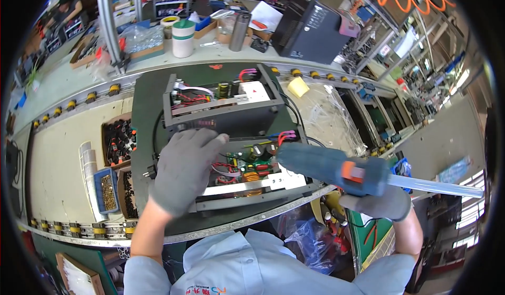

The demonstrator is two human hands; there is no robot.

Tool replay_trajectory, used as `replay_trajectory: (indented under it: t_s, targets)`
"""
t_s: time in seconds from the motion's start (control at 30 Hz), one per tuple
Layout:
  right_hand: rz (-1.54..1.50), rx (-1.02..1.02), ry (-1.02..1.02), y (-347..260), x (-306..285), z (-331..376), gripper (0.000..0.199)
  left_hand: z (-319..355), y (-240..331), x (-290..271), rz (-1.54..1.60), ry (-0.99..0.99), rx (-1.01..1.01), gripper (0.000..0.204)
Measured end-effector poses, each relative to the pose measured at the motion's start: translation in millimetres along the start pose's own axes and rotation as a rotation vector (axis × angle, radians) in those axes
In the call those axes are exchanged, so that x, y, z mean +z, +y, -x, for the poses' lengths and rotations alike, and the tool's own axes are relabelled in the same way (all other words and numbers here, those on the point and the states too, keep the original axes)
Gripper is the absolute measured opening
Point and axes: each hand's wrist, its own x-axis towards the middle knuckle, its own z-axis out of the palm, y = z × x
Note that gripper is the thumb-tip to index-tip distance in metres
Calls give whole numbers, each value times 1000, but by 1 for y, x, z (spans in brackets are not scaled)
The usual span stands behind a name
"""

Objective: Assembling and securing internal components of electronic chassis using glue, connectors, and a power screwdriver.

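Glue work is in hand on the nearer of two open electronics chassis, which lies on a dark green mat between the roller rails of the bench. The person's gloved left hand rests flat on the left part of that chassis, fingers held together and lightly curved, their tips reaching its far edge; it pinches nothing. The gloved right hand is wrapped under the grip of a blue hot-glue gun with an orange trigger block and a clear glue stick jutting from its back. The nozzle end points left and hovers above the circuit board, near a bundle of pink and blue wires; whether it touches anything cannot be told. The board's coils, capacitors and red leads look already mounted and wired, and no lid is on the case, so the gluing appears to be a late fixing step with closing still left. No glue beads can be made out. The farther chassis stands open as well, and bins of small screws and knobs sit just left of the mat.
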Motion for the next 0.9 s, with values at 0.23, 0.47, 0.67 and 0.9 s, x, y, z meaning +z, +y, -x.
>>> replay_trajectory:
  t_s: [0.23, 0.47, 0.67, 0.9]
  targets:
    - [248, -127, -302, -34, 9, -72, 31, 59, 3, 19, 255, 381, -263, 42]
    - [298, 19, -449, -51, 20, -94, 36, 53, -2, 30, 361, 419, -235, 48]
    - [417, 65, -442, -56, 31, -92, 31, 58, -3, 30, 373, 322, -295, 45]
    - [546, 167, -363, -56, 46, -82, 31, 55, -5, 34, 353, 361, -251, 46]
